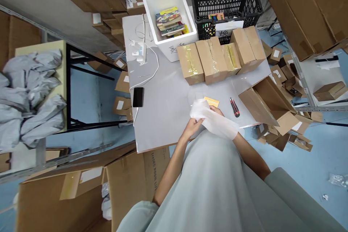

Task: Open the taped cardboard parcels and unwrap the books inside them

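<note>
A thin, translucent white wrapping sheet (221, 123) hangs over the table's front edge, in front of my body. My left hand (193, 127) pinches its near left edge between thumb and fingers. Behind the sheet is my right hand (216, 110), its curled fingers against the far side; the sheet covers part of this hand and the wrist. A flat yellow-orange item (212, 102) lies just beyond my right hand. To the right, a red and black utility knife (234, 107) rests on the grey tabletop (165, 116).
Several taped cartons (212, 59) line the table's back right, before a black crate (225, 0) and a white bin (170, 47) holding books. An opened carton (258, 105) sits at the right edge. A phone (138, 97), cable and power strip (141, 52) lie left.
</note>
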The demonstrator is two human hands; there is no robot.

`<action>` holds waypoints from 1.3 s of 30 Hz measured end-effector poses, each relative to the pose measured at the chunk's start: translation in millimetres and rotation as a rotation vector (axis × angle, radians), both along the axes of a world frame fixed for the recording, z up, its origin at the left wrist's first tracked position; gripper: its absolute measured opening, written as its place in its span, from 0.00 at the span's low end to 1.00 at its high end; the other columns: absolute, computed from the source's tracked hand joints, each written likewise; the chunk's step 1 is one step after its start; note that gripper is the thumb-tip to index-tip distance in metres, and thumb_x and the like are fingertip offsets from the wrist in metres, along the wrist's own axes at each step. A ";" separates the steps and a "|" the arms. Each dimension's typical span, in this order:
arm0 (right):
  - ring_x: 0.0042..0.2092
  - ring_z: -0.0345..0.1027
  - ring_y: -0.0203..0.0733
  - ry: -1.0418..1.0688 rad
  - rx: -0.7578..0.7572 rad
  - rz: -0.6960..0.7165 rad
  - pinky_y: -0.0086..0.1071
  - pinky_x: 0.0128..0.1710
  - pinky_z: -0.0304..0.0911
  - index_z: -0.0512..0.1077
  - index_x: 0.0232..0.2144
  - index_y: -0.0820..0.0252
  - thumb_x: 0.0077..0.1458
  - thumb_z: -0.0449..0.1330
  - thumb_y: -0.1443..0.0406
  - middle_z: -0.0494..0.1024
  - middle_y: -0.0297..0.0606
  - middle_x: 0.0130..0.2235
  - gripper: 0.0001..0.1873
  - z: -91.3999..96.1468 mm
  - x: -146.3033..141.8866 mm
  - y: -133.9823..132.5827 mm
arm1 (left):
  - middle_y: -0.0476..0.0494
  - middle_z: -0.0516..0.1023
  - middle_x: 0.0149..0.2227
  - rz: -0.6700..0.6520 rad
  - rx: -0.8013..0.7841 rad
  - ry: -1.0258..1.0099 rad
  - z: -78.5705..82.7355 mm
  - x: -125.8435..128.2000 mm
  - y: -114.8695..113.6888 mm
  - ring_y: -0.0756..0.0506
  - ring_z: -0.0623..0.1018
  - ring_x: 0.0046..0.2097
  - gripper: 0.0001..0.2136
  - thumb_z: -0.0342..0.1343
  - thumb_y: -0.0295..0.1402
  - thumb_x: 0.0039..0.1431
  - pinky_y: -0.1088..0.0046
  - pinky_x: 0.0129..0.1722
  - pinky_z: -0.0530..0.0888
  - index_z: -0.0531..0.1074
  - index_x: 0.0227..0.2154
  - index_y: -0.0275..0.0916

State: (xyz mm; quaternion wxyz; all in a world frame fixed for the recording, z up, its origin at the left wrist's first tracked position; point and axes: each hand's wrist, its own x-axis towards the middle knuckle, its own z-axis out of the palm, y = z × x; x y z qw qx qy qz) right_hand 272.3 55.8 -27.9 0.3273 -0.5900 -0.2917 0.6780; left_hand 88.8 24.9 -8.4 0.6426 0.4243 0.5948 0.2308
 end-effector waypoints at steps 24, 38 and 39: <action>0.48 0.82 0.50 -0.211 0.360 -0.289 0.43 0.50 0.78 0.79 0.52 0.54 0.62 0.68 0.47 0.83 0.43 0.48 0.24 58.0 79.2 -69.6 | 0.36 0.81 0.61 -0.509 0.521 -0.033 40.1 79.9 42.5 0.36 0.81 0.63 0.25 0.67 0.38 0.63 0.56 0.65 0.76 0.77 0.62 0.44; 0.58 0.77 0.55 -1.026 0.528 -0.329 0.44 0.57 0.75 0.74 0.62 0.54 0.68 0.58 0.62 0.81 0.47 0.58 0.22 116.2 231.2 -98.1 | 0.39 0.81 0.60 -0.756 0.635 -0.116 118.0 275.3 68.8 0.40 0.83 0.56 0.22 0.59 0.31 0.69 0.63 0.56 0.80 0.72 0.65 0.43; 0.57 0.78 0.55 -1.037 0.484 -0.296 0.44 0.57 0.74 0.75 0.61 0.54 0.69 0.58 0.62 0.82 0.47 0.57 0.20 117.3 243.7 -89.8 | 0.37 0.79 0.63 -0.743 0.667 -0.117 116.9 278.9 70.0 0.40 0.82 0.57 0.23 0.58 0.34 0.71 0.61 0.57 0.80 0.70 0.67 0.44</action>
